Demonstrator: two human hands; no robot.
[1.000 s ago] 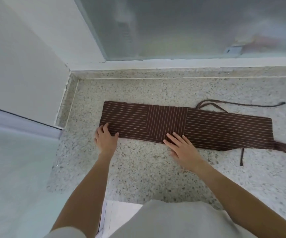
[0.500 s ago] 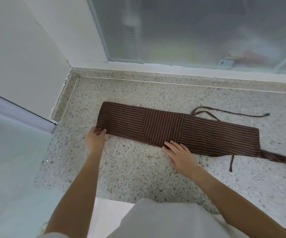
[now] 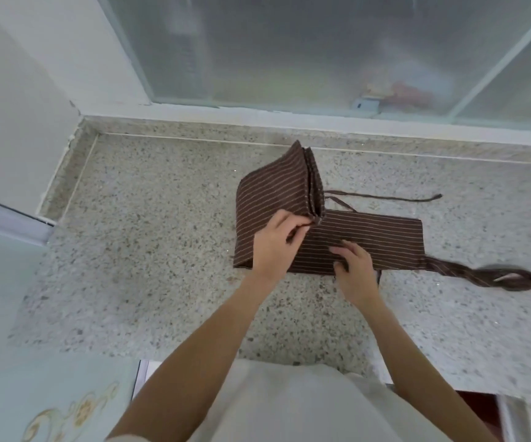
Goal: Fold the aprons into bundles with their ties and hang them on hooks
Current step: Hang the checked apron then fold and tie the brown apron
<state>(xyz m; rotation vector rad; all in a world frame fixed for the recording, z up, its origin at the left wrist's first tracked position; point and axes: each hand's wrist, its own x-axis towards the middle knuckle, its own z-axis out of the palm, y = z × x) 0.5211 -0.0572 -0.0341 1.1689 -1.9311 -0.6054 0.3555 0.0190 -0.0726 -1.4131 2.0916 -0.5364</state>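
The left hand (image 3: 275, 242) pinches the near corner of the folded end of the brown striped apron (image 3: 369, 240). The thumb and fingers squeeze the cloth between them. That end of the apron stands up off the counter, bent over toward the right. You can see a few layers of cloth stacked at its edge. The stripes on the lifted part are thin and light.

The right hand (image 3: 355, 271) is just to the right of the left hand, close to it. Its fingers are a bit curled and rest on the near edge of the flat part of the apron. It seems to press the cloth down. I cannot tell if it holds anything underneath.

The flat part of the apron lies in a long strip that runs to the right on the speckled stone counter (image 3: 149, 250). A thin brown tie (image 3: 385, 196) comes out from behind the lifted part and lies on the counter on the far side, pointing right. A thicker twisted strap (image 3: 487, 275) trails off the right end of the apron on the near side and ends in a loop.

Past the far edge of the counter is a frosted glass window (image 3: 289, 52) with a pale frame. A white wall (image 3: 18, 106) stands on the left. The person's light top (image 3: 289, 406) shows at the near edge.
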